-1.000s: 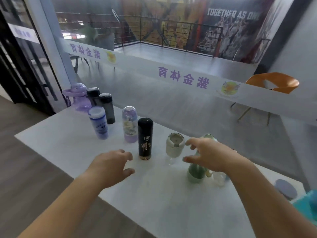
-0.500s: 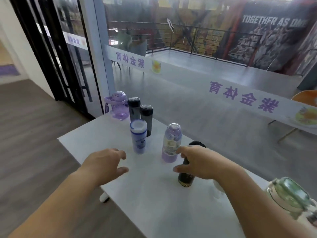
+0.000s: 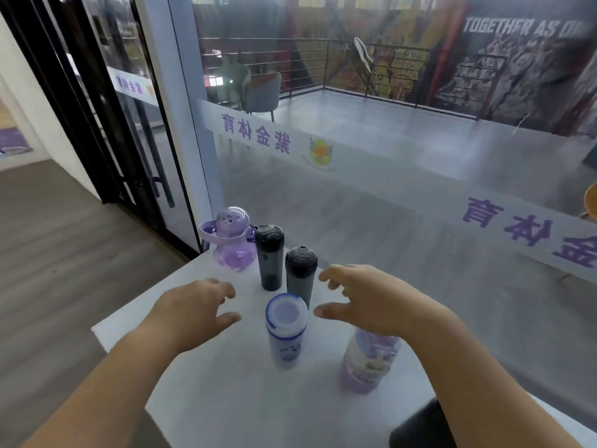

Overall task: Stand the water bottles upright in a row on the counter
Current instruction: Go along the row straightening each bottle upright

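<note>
Several bottles stand upright on the white counter [image 3: 226, 399]. At the far corner is a purple handled bottle [image 3: 230, 240], then two dark flasks, one [image 3: 269, 257] behind and one [image 3: 300, 276] nearer. A white bottle with a blue-rimmed lid [image 3: 286, 329] stands between my hands. A clear purple bottle [image 3: 368, 360] is partly hidden under my right wrist. The top of a black bottle [image 3: 416, 428] shows at the bottom edge. My left hand [image 3: 197, 308] hovers open left of the white bottle. My right hand [image 3: 365, 299] hovers open to its right, holding nothing.
The counter runs along a glass wall [image 3: 371, 189] with a frosted band of purple characters. A black-framed glass door [image 3: 106, 124] stands at the left. The counter's left edge drops to a wood floor [image 3: 64, 253]. An orange chair [image 3: 591, 202] shows beyond the glass.
The view swung left along the row. My right hand left the black bottle and now hovers by the white blue-lidded bottle; my left hand moved up close on its other side.
</note>
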The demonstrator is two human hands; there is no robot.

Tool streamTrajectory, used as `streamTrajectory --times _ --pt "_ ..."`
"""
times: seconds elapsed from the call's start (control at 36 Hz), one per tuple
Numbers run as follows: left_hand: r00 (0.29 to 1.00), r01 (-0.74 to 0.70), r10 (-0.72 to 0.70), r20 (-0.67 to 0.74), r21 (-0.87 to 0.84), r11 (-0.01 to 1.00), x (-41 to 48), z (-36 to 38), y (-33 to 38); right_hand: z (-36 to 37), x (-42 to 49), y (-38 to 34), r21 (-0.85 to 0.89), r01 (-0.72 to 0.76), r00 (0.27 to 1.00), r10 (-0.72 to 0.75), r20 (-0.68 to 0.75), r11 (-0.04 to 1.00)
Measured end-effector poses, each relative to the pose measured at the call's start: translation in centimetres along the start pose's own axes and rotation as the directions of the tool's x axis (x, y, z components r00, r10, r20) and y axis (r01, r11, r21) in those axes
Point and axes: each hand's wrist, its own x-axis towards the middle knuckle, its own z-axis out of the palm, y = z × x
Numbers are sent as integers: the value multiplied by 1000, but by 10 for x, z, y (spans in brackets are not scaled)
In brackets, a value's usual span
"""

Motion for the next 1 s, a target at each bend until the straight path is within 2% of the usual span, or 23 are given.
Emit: streamTrajectory --times 0.19,0.31,0.44,0.58,0.67,0.78,1.0 --pt "1000 4 -6 -21 -69 998 47 -3 -42 -3 46 -8 -44 -53 997 55 49 998" --pt "998 -41 36 -49 -99 994 82 -6 -70 0 75 -13 -66 -120 992 122 39 991" --pt "988 -145 136 -78 -118 982 140 -8 -106 5 116 -17 -46 -228 972 225 -61 973" --pt "977 -202 193 -89 -109 973 206 -4 -138 17 167 -26 35 -350 922 351 -165 936" --pt "960 -272 264 -94 -88 958 239 3 -147 26 197 -32 54 -375 902 377 -209 926" --pt "947 -318 321 -6 -137 938 274 10 -149 40 231 -39 28 -399 894 396 -210 916" --pt "892 -334 377 250 -198 922 319 23 -144 61 270 -37 60 -485 872 488 -41 872"
